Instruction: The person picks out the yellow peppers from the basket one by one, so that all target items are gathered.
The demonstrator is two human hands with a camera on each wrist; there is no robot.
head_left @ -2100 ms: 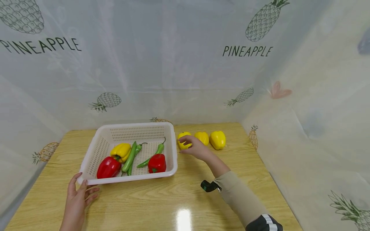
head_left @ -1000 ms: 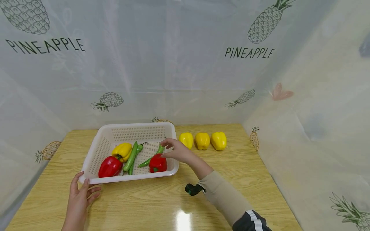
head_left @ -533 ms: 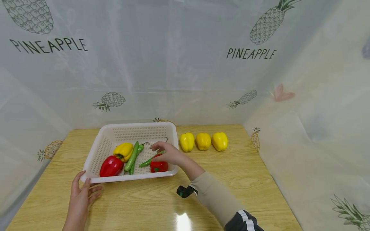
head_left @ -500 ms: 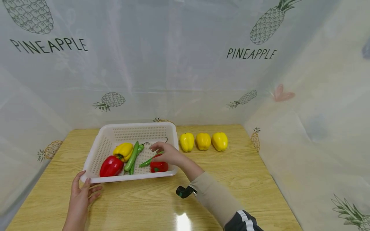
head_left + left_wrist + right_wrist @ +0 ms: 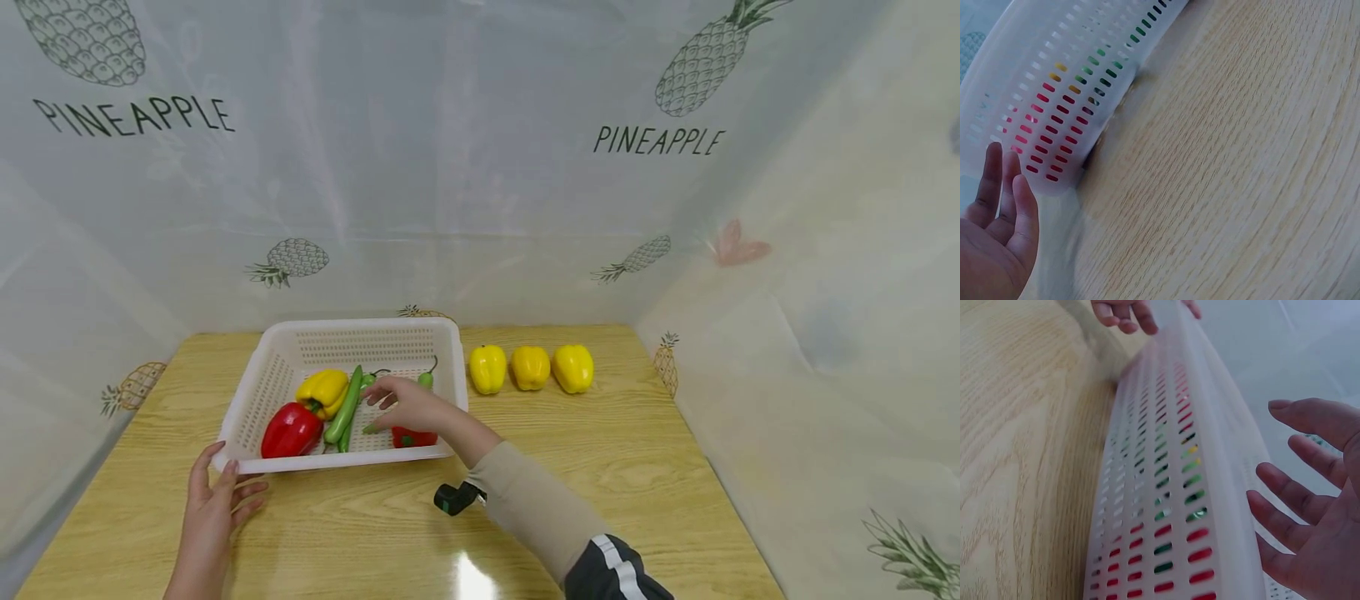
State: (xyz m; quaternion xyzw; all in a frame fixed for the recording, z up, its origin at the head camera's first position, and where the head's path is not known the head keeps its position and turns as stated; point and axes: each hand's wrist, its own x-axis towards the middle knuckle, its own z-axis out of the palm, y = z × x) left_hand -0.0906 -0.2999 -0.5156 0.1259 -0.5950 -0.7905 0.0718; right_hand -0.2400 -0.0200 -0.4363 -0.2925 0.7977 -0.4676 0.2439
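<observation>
A white plastic basket [image 5: 352, 460] with slotted walls stands on the wooden table. My left hand [image 5: 208, 508] holds its near left corner, thumb and index finger at the rim, the other fingers loose outside the wall. Over the right half of the basket hovers my right hand [image 5: 420, 410], fingers spread and loosely bent with nothing in them. Beneath it a red bell pepper [image 5: 414, 438] and a green chili pepper [image 5: 426, 380] are partly hidden. On the left inside lie another red bell pepper [image 5: 291, 430], a yellow bell pepper [image 5: 322, 390] and long green chili peppers [image 5: 343, 408].
Three yellow bell peppers [image 5: 531, 368] stand in a row on the table [image 5: 600, 467], to the right of the basket. A sheet printed with pineapples [image 5: 375, 167] hangs behind and along the sides. A black wrist camera [image 5: 456, 498] sticks out from the right sleeve.
My right hand has moved left from the yellow bell peppers, across the basket's right rim and over the right red bell pepper. My left hand stays at the corner.
</observation>
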